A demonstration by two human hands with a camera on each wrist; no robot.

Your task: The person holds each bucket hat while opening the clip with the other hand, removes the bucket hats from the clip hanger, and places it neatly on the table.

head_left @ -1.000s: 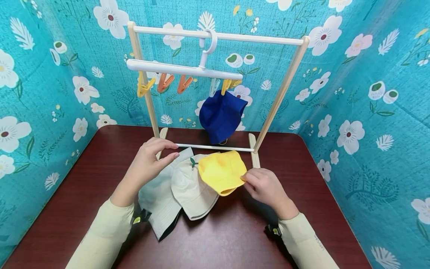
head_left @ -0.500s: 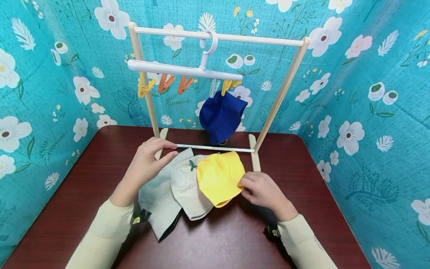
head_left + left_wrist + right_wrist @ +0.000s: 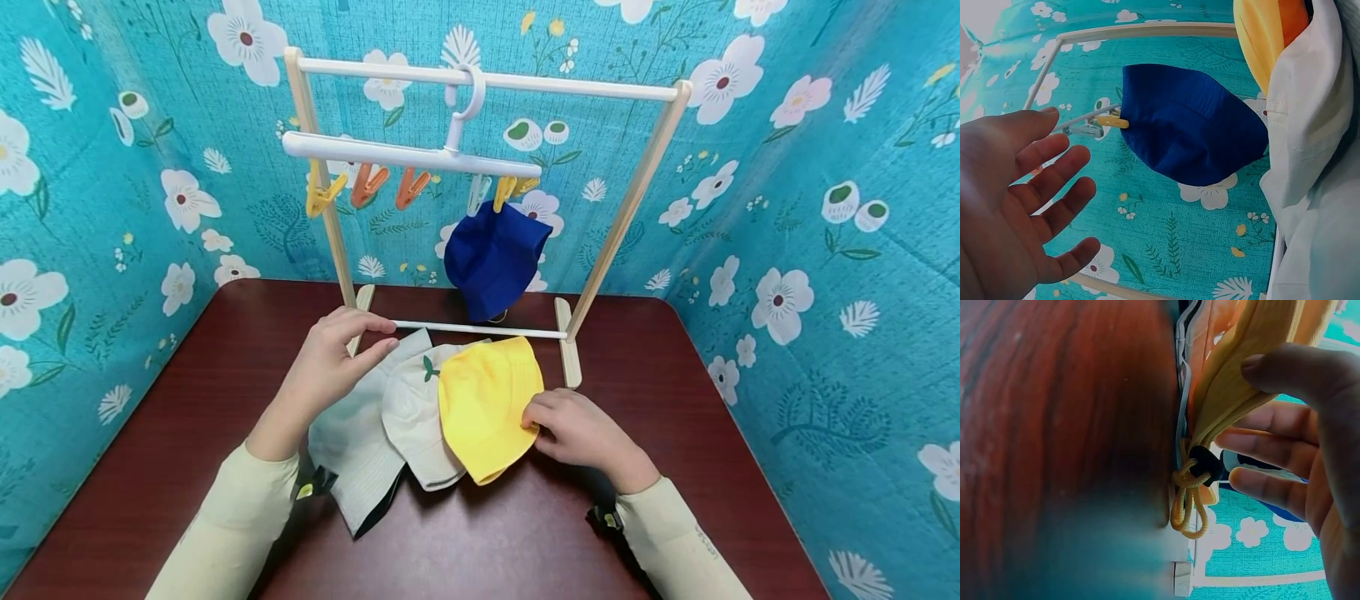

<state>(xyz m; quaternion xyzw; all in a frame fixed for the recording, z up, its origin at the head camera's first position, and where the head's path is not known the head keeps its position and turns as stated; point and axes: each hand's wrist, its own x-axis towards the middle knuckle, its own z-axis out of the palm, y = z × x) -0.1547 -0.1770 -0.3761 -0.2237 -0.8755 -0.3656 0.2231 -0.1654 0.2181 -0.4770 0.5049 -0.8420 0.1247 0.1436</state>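
Observation:
My right hand (image 3: pixel 581 429) pinches the brim edge of a yellow bucket hat (image 3: pixel 483 400), thumb on one side and fingers on the other in the right wrist view. A looped cord with a dark toggle (image 3: pixel 1205 465) dangles by that brim. The yellow hat overlaps a cream hat (image 3: pixel 412 421) with a green sprout, which overlaps a grey-green hat (image 3: pixel 352 462). Above the grey-green hat, my left hand (image 3: pixel 322 367) has its fingers spread and relaxed, holding nothing. A navy bucket hat (image 3: pixel 495 260) hangs from a yellow clothespin (image 3: pixel 504 193).
A wooden rack (image 3: pixel 630 208) stands at the back of the dark red table (image 3: pixel 525 533). From its top bar hangs a white hanger (image 3: pixel 405 153) bearing several clips, including an orange clip (image 3: pixel 369 185). Floral teal cloth (image 3: pixel 787 208) surrounds the table.
My right hand has drawn the yellow hat's brim down and slightly left, so the hat lies flatter and lower over the cream hat. My left hand has stayed in place.

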